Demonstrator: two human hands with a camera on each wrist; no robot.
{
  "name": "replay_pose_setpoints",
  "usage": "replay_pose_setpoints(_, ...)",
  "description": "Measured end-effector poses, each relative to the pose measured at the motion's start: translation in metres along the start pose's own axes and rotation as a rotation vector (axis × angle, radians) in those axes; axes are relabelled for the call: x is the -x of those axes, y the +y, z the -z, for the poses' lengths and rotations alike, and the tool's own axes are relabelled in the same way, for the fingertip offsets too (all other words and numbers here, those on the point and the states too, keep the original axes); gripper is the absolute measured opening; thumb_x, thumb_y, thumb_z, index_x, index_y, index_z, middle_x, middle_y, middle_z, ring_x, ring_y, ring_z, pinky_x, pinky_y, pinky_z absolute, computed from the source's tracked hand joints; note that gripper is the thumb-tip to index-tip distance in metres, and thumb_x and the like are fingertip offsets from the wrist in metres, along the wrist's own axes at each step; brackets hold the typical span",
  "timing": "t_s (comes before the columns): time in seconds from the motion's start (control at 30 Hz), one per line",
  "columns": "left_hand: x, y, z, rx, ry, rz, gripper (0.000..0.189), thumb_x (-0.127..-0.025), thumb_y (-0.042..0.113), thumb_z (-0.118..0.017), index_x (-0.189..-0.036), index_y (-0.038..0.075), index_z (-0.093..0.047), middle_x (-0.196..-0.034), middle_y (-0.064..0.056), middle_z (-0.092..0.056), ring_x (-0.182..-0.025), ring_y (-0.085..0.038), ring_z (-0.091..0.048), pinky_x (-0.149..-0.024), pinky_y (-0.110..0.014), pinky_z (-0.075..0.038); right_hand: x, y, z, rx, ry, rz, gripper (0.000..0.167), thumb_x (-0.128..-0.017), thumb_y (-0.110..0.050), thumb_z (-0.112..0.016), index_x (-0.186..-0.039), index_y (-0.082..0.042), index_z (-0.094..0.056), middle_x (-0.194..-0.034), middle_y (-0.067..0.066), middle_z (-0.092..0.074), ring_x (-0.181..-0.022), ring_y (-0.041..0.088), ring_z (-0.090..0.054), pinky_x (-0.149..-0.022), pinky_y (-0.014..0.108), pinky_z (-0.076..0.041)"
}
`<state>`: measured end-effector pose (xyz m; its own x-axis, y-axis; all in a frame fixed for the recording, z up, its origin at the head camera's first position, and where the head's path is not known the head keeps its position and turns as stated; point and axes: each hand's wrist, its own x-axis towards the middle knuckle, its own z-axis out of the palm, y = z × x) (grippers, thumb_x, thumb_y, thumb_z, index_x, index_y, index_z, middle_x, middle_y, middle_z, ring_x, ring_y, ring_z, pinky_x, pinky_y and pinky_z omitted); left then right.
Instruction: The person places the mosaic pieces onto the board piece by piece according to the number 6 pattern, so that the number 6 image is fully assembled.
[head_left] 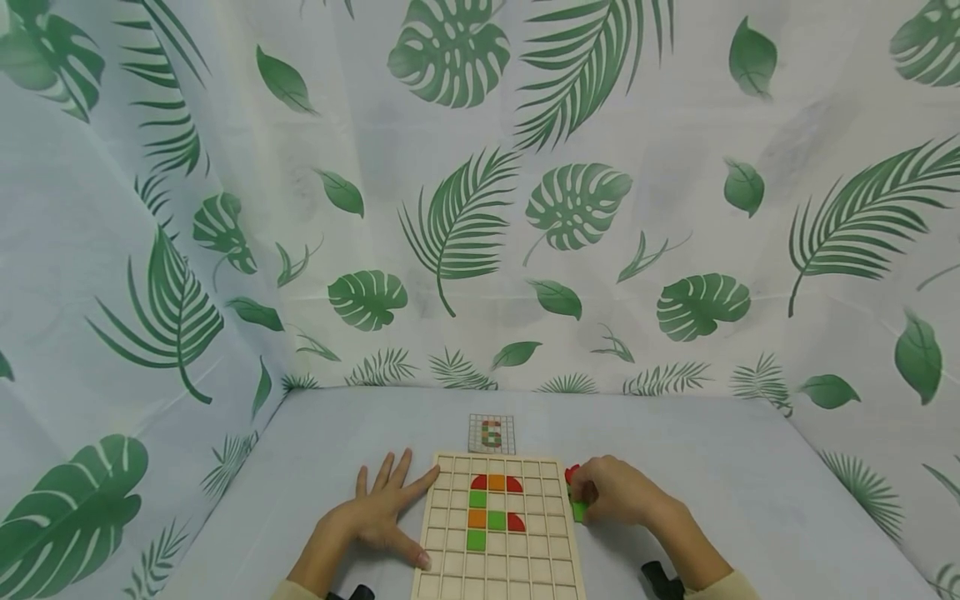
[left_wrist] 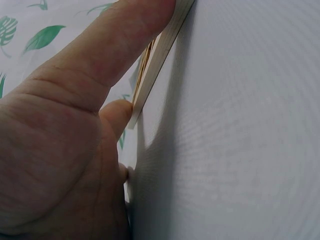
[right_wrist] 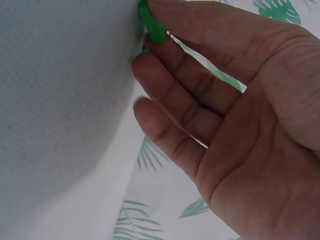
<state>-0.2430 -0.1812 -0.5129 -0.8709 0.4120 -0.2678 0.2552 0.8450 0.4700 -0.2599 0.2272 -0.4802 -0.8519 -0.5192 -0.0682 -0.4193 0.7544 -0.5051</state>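
A wooden grid board holds red quarter-round, orange square and green square tiles in its upper middle cells. My left hand lies with fingers spread at the board's left side, its thumb and index finger touching the edge; the left wrist view shows the thumb against the board's side. Just right of the board, my right hand pinches a green tile between thumb and fingers. A red piece and some green show beside those fingertips, partly hidden by the hand.
Behind the board lies a small card printed with a grid and a coloured figure like a 6. The white table meets leaf-printed cloth at the back and sides. Dark wrist-camera parts sit near each wrist.
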Motion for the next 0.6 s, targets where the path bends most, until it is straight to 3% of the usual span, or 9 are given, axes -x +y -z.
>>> replay_pose_setpoints(0.3, 0.0004, -0.0016, -0.0015, -0.006, 0.002, 0.003, 0.130, -0.058, 0.075, -0.088, -0.165, 0.041, -0.023, -0.175, -0.019, 0.005, -0.159, -0.048, 0.014, -0.116, -0.080, 0.013, -0.0011, 0.0016, 0.0023, -0.086, -0.015, 0.090, 0.027, -0.070, 0.007, -0.084, -0.077, -0.018, -0.076, -0.076, -0.009, -0.069, -0.068, 0.004, -0.058, -0.061, 0.023, -0.052)
replay_pose_setpoints(0.6, 0.0000, -0.0020, -0.0014, -0.004, 0.000, -0.010, 0.129, -0.060, 0.075, -0.088, -0.165, 0.041, -0.021, -0.175, -0.020, 0.006, -0.159, -0.048, 0.014, -0.116, -0.080, 0.013, -0.0020, 0.0046, 0.0083, -0.136, -0.006, 0.107, 0.025, -0.076, 0.005, -0.083, -0.085, -0.018, -0.079, -0.088, -0.009, -0.075, -0.078, 0.005, -0.064, -0.067, 0.023, -0.057)
